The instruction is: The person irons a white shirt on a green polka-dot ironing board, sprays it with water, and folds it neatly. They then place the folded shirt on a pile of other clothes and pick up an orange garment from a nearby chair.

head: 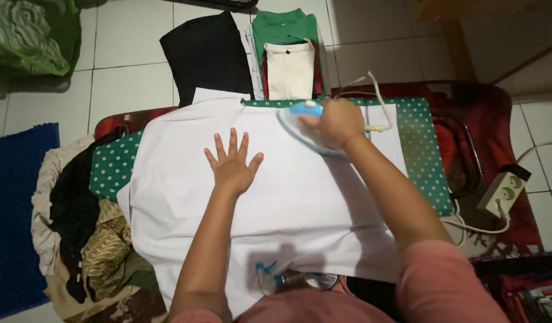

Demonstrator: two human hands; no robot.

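A white garment (288, 197) lies spread over a green board with white dots (419, 149). My left hand (233, 161) rests flat on the cloth near its middle, fingers apart. At the far right part of the garment, my right hand (336, 122) grips the handle of a blue and white iron (303, 122), which sits on the cloth. The iron's white cord (377, 101) runs off behind my right hand. A spray bottle (288, 280) lies at the near edge of the garment, close to my body.
Folded clothes, black (207, 57), green (285, 25) and cream (291, 72), lie stacked on the tiled floor beyond the board. A heap of unfolded clothes (84, 227) sits at the left. A white power strip (504, 192) lies at the right on a red mat (497, 119).
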